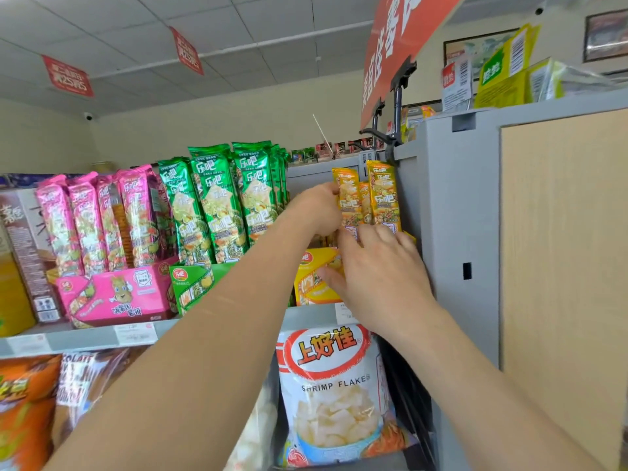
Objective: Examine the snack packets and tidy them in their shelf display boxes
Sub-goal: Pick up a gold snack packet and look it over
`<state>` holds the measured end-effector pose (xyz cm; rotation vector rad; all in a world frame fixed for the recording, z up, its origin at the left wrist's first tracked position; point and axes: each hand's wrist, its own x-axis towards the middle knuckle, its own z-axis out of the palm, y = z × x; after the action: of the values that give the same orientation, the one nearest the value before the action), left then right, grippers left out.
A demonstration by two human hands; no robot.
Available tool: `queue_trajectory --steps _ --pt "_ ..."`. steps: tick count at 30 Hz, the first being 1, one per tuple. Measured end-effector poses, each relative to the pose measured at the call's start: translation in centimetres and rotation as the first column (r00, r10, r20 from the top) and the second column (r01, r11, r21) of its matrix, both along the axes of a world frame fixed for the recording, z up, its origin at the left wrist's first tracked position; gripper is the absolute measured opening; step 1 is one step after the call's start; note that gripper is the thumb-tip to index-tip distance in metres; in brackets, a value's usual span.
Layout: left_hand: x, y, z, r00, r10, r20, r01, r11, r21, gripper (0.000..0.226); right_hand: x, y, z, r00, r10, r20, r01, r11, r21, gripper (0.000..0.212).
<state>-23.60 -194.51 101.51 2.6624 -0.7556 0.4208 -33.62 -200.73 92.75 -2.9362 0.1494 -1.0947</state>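
Note:
Several tall yellow snack packets (382,195) stand upright in a yellow display box (314,280) at the right end of the shelf. My left hand (319,209) grips the leftmost yellow packet (348,195) by its left edge. Lower down, my right hand (380,273) touches the bottoms of the yellow packets, its thumb lying across the box front. Green packets (217,205) fill a green box (192,283) to the left, and pink packets (91,222) fill a pink box (119,297) beyond that.
A grey shelf upright (455,232) with a wood panel closes off the right side. Below the shelf edge (85,338) hangs a white shrimp flakes bag (333,396) and orange bags at the left. A red sign on black clips hangs overhead.

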Motion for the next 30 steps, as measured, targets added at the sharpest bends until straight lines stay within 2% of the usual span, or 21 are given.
queue_trajectory --steps 3,5,8,13,15,17,20,22,25,28,30 --pt "0.5 -0.2 -0.2 0.999 0.037 -0.001 -0.037 0.992 0.124 0.059 0.1 -0.1 0.0 1.000 0.009 0.002 -0.009 0.999 0.032 0.053" --pt "0.8 -0.3 -0.5 0.997 0.060 0.054 -0.068 0.983 0.170 0.062 0.2 -0.1 0.0 1.000 0.023 -0.004 -0.023 0.998 0.050 0.055" --pt "1.0 -0.3 -1.3 0.990 0.069 0.126 -0.077 0.996 0.053 0.065 0.2 -0.1 0.0 0.999 0.033 -0.009 -0.032 0.998 0.057 0.055" --pt "1.0 -0.1 -1.7 1.000 0.007 0.027 0.001 0.957 -0.290 0.085 0.1 -0.2 0.2 1.000 0.025 0.011 -0.025 0.999 0.038 0.052" --pt "0.6 0.0 -1.5 1.000 0.014 0.005 -0.011 0.947 -0.322 0.096 0.0 -0.1 0.3 0.999 0.023 0.026 -0.024 0.999 0.037 0.051" --pt "0.1 -0.1 -1.4 0.999 0.019 0.027 -0.011 0.958 -0.286 0.098 0.0 -0.1 0.1 0.999 0.013 0.040 -0.015 0.999 0.032 0.051" --pt "-1.4 -0.4 -0.9 0.972 0.027 0.234 0.045 0.953 -0.299 0.086 0.2 -0.1 -0.2 0.998 -0.004 0.055 0.004 1.000 0.002 0.051" --pt "-2.9 -0.3 -0.2 0.913 0.010 0.409 0.173 0.896 -0.408 0.083 0.4 -0.2 -0.4 0.998 -0.016 0.062 0.017 1.000 -0.017 0.051" --pt "-5.3 0.6 0.5 0.824 -0.059 0.563 0.428 0.716 -0.551 0.086 0.6 -0.3 -0.8 0.996 -0.006 0.084 0.007 1.000 -0.021 0.052" --pt "-7.4 2.6 0.2 0.784 -0.120 0.609 0.566 0.539 -0.623 0.081 0.6 -0.7 -1.4 0.977 0.083 0.198 -0.088 0.996 0.016 0.051" --pt "-8.8 4.1 -0.4 0.792 -0.167 0.587 0.596 0.417 -0.686 0.073 -0.1 -0.7 -1.8 0.905 0.222 0.363 -0.283 0.951 0.126 0.049"
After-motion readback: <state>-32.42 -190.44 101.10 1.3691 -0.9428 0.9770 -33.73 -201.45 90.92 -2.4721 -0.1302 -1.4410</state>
